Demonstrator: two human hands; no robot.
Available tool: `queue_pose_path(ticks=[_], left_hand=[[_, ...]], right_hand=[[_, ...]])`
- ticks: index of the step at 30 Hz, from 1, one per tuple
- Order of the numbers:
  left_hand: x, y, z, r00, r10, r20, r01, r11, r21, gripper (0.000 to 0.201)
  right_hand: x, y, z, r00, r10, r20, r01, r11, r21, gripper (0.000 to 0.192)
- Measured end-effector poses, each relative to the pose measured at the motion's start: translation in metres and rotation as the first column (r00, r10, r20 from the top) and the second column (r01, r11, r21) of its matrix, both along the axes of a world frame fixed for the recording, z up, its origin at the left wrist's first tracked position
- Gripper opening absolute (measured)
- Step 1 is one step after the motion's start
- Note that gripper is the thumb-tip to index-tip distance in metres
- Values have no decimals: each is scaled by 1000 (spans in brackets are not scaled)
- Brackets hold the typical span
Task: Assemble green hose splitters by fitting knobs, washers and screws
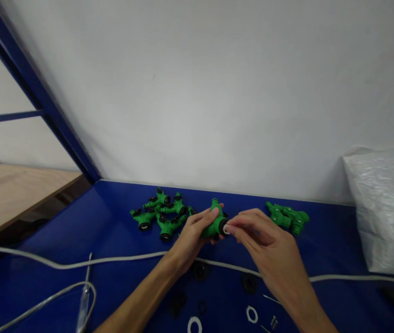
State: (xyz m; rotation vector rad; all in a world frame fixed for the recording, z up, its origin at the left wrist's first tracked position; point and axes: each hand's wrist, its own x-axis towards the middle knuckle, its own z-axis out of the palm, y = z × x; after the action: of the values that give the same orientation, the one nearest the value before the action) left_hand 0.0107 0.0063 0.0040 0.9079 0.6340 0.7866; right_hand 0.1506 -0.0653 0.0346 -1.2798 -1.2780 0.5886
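Note:
My left hand (190,236) is wrapped round a green Y-shaped hose splitter (215,225), its black collar turned toward the right. At the collar's mouth, the thumb and fingertips of my right hand (269,243) pinch a small white washer (226,229). The washer touches the collar opening; how deep it sits is hidden by my fingers. Several similar splitters (169,226) with black collars and levers lie to the left of my hands. To the right rests a cluster of plain green splitter bodies (289,217).
A white cable (120,259) crosses the blue table (113,199). Nearer me lie a white ring (194,325), a white hex-edged ring (252,314), black rings (248,282) and screws (273,322). A clear-handled screwdriver (84,303) is at left, a wrapped white package (387,212) at right.

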Motion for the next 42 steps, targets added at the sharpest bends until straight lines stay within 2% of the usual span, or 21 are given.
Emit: queue_pose_path(ticks=[4,9,14,18,20,23,28,34,36,40,42], left_hand=[[1,-1,0,999,-14,-51,15,1000,25,51],[2,-1,-4,983,17,-184,10,989,146,54],[1,0,-4,919,112,-378,18,946,325,56],[1,2,-4,903,192,-384,-50,935,350,51],[1,2,-6,912,178,-368,-57,947,316,50],[1,2,-6,918,146,-368,-45,962,270,52],[1,2,-6,899,188,-396,-44,937,346,53],[2,3,-11,846,249,-471,6,880,475,56],[2,2,-11,827,325,-458,-18,830,557,48],[2,-4,-5,802,513,-306,-151,671,726,29],[2,-8,-1,822,508,-257,-167,646,744,26]], right_hand=[[1,0,-5,982,-28,-185,10,995,-96,22],[3,1,-12,942,103,-318,-177,961,-213,29],[-1,-1,-16,853,201,-481,-323,929,-184,32],[-4,-2,-19,754,225,-617,-390,909,-145,36],[-5,-2,-20,718,221,-660,-405,904,-139,39],[-5,-3,-19,709,223,-669,-413,900,-137,41],[-9,-3,-19,741,180,-647,-350,926,-142,35],[-13,-3,-22,755,102,-648,-280,943,-177,31],[-12,-1,-24,748,67,-660,-252,949,-189,34],[-9,3,-25,747,-46,-663,-125,970,-208,45],[-9,3,-24,763,-62,-643,-90,975,-201,48]])
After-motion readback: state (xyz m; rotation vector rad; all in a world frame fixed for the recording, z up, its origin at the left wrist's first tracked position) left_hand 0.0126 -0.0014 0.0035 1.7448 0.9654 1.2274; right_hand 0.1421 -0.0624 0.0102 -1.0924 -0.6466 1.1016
